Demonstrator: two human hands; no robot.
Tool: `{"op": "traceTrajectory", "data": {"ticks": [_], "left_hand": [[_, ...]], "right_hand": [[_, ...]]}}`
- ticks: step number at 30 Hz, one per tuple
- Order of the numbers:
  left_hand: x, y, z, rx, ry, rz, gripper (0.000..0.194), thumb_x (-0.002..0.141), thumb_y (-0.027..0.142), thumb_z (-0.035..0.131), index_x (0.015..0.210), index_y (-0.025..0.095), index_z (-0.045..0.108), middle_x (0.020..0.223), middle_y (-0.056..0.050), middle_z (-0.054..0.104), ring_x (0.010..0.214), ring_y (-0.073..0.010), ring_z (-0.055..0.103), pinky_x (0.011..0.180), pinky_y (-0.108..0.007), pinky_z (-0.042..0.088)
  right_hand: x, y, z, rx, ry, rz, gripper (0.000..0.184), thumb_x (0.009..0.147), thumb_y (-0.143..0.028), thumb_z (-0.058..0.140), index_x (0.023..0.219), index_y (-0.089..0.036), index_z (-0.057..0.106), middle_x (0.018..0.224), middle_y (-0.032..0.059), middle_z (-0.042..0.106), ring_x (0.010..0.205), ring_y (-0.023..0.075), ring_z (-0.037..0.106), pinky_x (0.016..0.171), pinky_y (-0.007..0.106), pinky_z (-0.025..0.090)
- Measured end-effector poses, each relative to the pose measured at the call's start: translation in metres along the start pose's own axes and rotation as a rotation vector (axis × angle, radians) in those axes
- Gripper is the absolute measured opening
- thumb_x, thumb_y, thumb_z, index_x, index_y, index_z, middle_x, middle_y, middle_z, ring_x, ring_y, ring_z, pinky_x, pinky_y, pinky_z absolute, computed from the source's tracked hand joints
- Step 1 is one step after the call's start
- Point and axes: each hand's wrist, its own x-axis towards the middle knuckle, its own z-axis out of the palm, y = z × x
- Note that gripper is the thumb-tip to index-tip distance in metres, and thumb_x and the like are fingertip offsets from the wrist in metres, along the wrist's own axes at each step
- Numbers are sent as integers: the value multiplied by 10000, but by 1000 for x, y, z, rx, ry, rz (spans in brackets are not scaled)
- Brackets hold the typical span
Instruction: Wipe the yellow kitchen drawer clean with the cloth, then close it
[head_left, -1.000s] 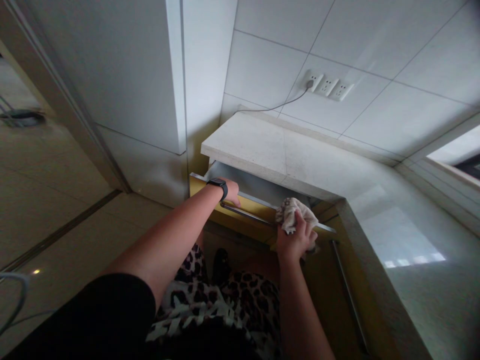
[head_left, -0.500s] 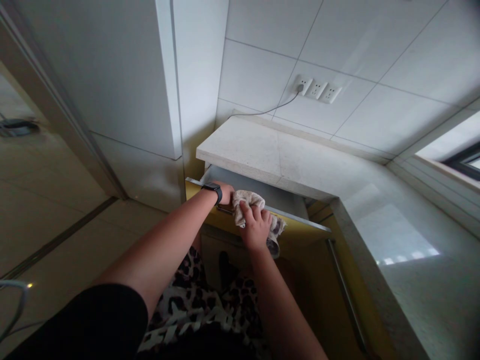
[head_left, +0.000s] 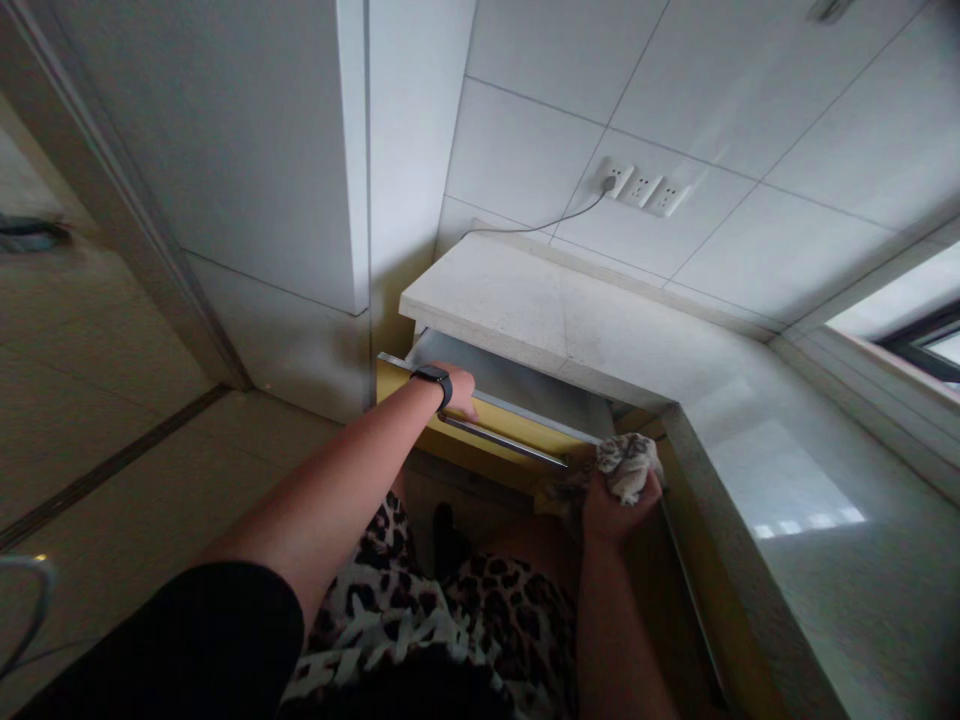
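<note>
A yellow-fronted drawer (head_left: 517, 415) is pulled out from under the counter, with a metal bar handle (head_left: 504, 440) on its face. My left hand (head_left: 459, 388), with a black watch at the wrist, grips the drawer front's top edge near its left end; some fingers are hidden behind the panel. At the right end of that edge, my right hand (head_left: 616, 510) is closed around a crumpled, patterned cloth (head_left: 628, 465). The cloth touches or hangs just over the drawer's right corner; which of the two, I cannot tell.
A pale stone countertop (head_left: 510, 290) overhangs the drawer and turns toward me on the right. Wall sockets (head_left: 641, 188) with a plugged-in grey cord (head_left: 547, 225) are behind it. A tall white cabinet (head_left: 270, 150) stands left. My legs are close below the drawer.
My right hand has slid the cloth rightward along the drawer's top edge, from beside my left hand to the right end. My left hand has stayed at the drawer, whose handle now shows fully.
</note>
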Motion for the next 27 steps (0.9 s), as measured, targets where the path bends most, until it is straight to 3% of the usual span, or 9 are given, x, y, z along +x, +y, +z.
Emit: {"op": "traceTrajectory", "data": {"ticks": [3, 5, 7, 9, 12, 17, 22, 27], "left_hand": [[2, 1, 2, 16, -1, -20, 774, 582, 833, 613, 1074, 255, 762, 1126, -142, 735, 957, -337, 687, 812, -419, 520], [3, 0, 2, 13, -10, -23, 777, 576, 833, 621, 1078, 257, 762, 1126, -141, 735, 959, -336, 686, 819, -419, 521], [4, -2, 2, 9, -18, -14, 769, 571, 821, 640, 1077, 255, 763, 1124, -140, 735, 960, -335, 685, 822, -416, 522], [5, -3, 2, 11, -20, -7, 757, 569, 803, 659, 1075, 250, 763, 1125, -140, 735, 963, -333, 683, 823, -411, 521], [4, -2, 0, 22, -23, -13, 752, 570, 791, 668, 1071, 240, 766, 1118, -147, 735, 969, -332, 680, 822, -407, 517], [-3, 2, -7, 23, -42, -29, 703, 590, 780, 653, 1044, 259, 780, 1119, -132, 739, 973, -326, 685, 818, -394, 515], [-11, 0, -10, 4, -18, -12, 584, 728, 703, 575, 1089, 291, 778, 1122, -135, 744, 986, -324, 695, 770, -372, 513], [-11, 1, -5, 22, -10, -6, 605, 706, 719, 592, 1118, 312, 765, 1164, -120, 736, 1020, -317, 686, 814, -371, 508]], "right_hand": [[0, -6, 11, 74, 145, 43, 705, 766, -400, 715, 1340, -175, 374, 1307, 163, 538, 1203, 286, 574, 1032, 529, 473], [-1, -20, 18, 76, 174, 41, 669, 776, -371, 708, 1341, -175, 408, 1310, 163, 545, 1211, 288, 570, 1033, 527, 468], [-4, -40, 22, -36, 69, -40, 629, 747, -358, 735, 1303, -164, 512, 1260, 156, 577, 1190, 311, 564, 1033, 537, 441], [-7, -62, 23, -225, -132, -112, 640, 713, -356, 765, 1305, -192, 589, 1213, 134, 605, 1138, 323, 558, 1014, 533, 417], [-8, -95, 26, -422, -365, -144, 635, 747, -394, 748, 1354, -277, 602, 1226, 107, 598, 1055, 301, 524, 954, 473, 407], [-11, -142, 45, -412, -632, -304, 623, 808, -386, 707, 1406, -277, 571, 1163, 100, 603, 999, 287, 475, 921, 413, 374], [-34, -173, 70, -354, -753, -421, 588, 865, -340, 648, 1442, -290, 544, 1149, 114, 594, 1017, 306, 447, 906, 417, 372], [-37, -167, 70, -356, -718, -400, 577, 859, -324, 648, 1426, -273, 557, 1130, 108, 606, 998, 301, 458, 901, 414, 384]]}}
